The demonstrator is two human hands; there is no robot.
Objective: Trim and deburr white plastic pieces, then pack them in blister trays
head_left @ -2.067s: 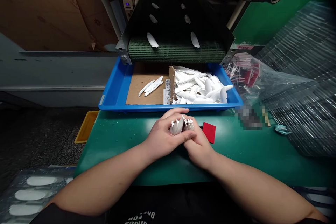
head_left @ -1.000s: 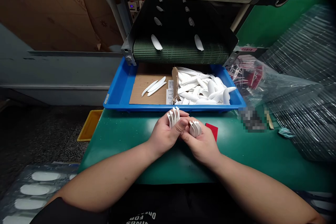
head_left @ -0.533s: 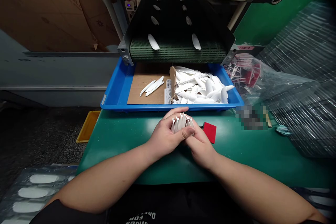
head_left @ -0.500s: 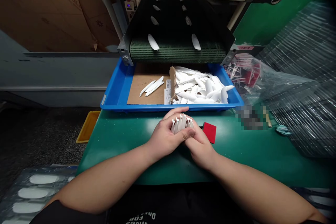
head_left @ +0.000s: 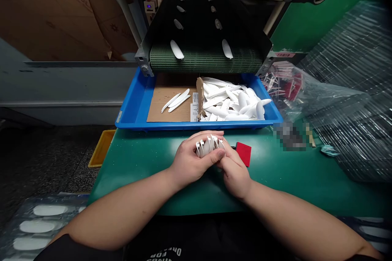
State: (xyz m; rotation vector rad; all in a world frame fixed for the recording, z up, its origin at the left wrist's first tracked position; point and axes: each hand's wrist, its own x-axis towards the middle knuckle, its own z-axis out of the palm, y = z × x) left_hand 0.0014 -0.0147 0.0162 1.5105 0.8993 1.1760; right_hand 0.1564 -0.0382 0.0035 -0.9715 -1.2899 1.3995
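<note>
Both hands meet over the green table (head_left: 137,159), just in front of the blue tray (head_left: 131,108). My left hand (head_left: 190,159) wraps round a fanned stack of several white curved plastic pieces (head_left: 210,146), thumb pressed on their near side. My right hand (head_left: 234,171) is closed under and against the same stack from the right. The pieces stand on edge between the two hands, small tabs pointing up.
The blue tray holds a cardboard sheet (head_left: 167,106) with a few white pieces and a heap of white pieces (head_left: 232,100) on its right. A green conveyor belt (head_left: 202,55) carries more pieces above it. A small red block (head_left: 244,153), clear plastic bags (head_left: 321,98) and blister trays (head_left: 33,224) lie around.
A second ago the hands were apart, each with its own small stack. They came together into one fanned stack and have since shifted slightly left.
</note>
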